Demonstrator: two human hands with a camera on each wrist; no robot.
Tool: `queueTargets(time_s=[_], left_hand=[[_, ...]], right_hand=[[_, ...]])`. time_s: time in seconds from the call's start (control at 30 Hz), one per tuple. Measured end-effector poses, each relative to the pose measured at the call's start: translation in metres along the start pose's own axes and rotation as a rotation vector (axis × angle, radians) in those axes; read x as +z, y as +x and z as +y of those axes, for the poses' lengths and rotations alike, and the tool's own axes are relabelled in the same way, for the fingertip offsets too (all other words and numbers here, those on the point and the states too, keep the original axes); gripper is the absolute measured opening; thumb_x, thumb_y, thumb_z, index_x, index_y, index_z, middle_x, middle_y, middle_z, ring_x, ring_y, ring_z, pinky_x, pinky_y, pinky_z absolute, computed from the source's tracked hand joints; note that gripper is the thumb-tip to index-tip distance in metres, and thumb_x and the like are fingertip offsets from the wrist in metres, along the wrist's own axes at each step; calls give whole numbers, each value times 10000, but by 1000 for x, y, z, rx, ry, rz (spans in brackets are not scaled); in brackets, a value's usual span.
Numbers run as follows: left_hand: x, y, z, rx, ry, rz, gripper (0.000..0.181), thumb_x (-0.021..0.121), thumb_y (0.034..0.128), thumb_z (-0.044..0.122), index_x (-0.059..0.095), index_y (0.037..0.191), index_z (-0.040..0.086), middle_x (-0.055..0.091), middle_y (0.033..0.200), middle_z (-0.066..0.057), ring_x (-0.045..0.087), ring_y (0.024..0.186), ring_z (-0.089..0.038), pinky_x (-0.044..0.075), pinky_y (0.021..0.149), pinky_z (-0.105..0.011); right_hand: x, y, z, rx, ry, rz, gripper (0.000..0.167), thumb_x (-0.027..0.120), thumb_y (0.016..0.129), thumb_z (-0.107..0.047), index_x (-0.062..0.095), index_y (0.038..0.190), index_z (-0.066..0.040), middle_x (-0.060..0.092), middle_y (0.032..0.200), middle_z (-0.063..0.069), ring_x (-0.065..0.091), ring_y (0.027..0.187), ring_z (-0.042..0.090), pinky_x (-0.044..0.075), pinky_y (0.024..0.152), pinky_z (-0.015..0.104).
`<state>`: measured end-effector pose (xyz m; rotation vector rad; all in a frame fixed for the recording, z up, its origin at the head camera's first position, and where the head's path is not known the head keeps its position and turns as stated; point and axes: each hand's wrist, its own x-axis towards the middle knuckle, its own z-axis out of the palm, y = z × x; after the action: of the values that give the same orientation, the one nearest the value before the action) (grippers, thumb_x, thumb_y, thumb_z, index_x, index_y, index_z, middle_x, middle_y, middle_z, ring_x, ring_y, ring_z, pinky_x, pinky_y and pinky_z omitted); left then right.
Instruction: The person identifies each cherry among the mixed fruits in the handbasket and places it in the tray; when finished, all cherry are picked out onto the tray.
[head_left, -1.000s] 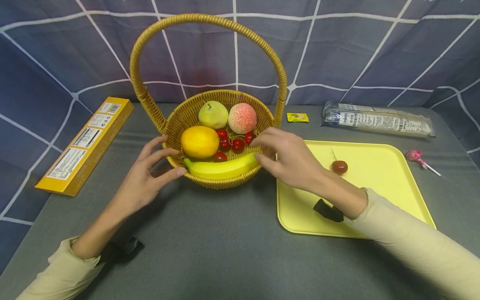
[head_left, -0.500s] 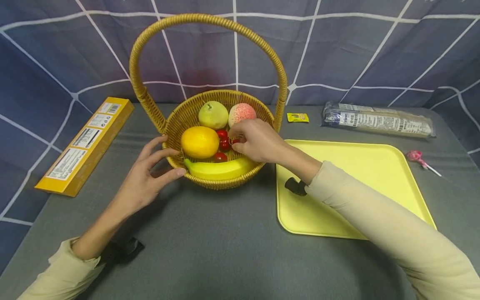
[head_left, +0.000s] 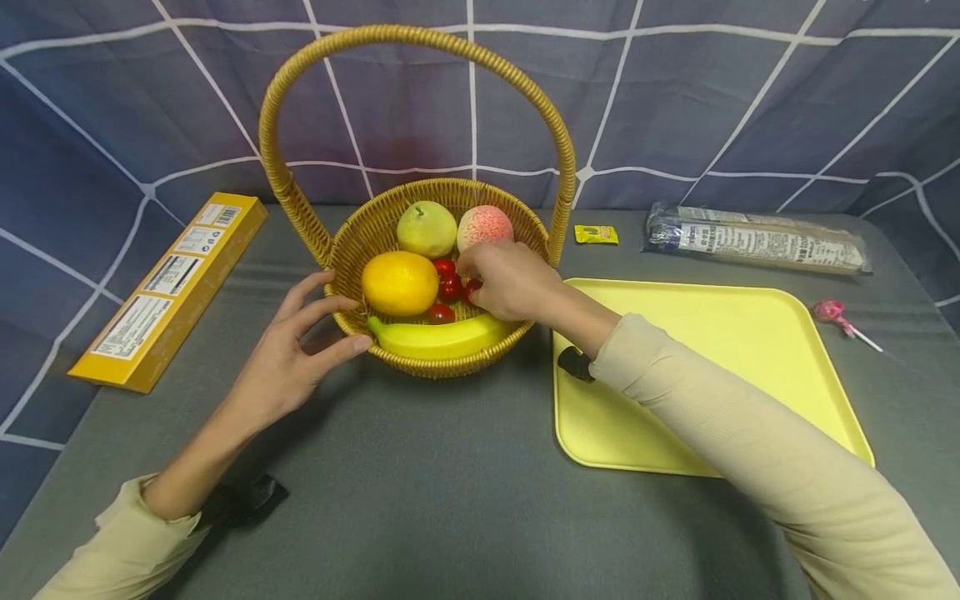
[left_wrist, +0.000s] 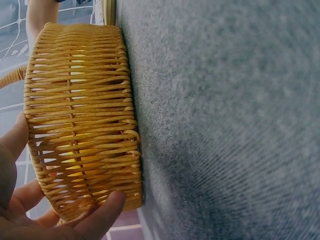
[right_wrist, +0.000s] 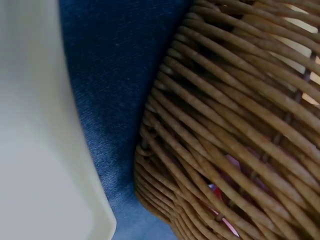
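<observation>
A wicker basket with a tall arched handle holds a green pear, a peach, a yellow mango-like fruit, a banana and several red cherries. My left hand holds the basket's left side, fingers spread along the rim; in the left wrist view the thumb lies against the woven wall. Inside the basket, my right hand has its fingers curled down at a cherry, which they partly hide. The right wrist view shows only the basket's outer weave.
A yellow tray lies right of the basket, partly under my right sleeve. Behind it are a small yellow packet and a long clear-wrapped package. A pink lollipop lies at the far right, an orange box at the left.
My right hand has moved left from the basket's right rim to the cherries inside. The cherry seen on the tray one second ago is no longer visible. The left hand stays put.
</observation>
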<state>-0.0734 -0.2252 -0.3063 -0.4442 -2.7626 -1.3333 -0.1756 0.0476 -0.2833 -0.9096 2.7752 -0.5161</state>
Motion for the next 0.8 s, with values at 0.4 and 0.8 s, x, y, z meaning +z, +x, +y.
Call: queueTargets(time_s=[0.4, 0.8], left_hand=[[1, 1, 0, -1, 1, -4, 412, 754, 894, 144, 619, 1254, -5, 244, 1573, -139, 293, 1373, -438, 462, 917, -667], [1, 0, 1, 8, 13, 10, 392, 754, 895, 150, 632, 1241, 13, 252, 1575, -120, 334, 1348, -429, 479, 905, -657]], right_hand=[[3, -2, 2, -54, -15, 35, 155, 700, 833, -39, 670, 972, -100, 646, 917, 24, 564, 828, 220, 494, 747, 380], [4, -8, 0, -95, -9, 61, 230, 663, 890, -101, 722, 1112, -91, 606, 1039, 36, 539, 919, 199, 486, 807, 345]])
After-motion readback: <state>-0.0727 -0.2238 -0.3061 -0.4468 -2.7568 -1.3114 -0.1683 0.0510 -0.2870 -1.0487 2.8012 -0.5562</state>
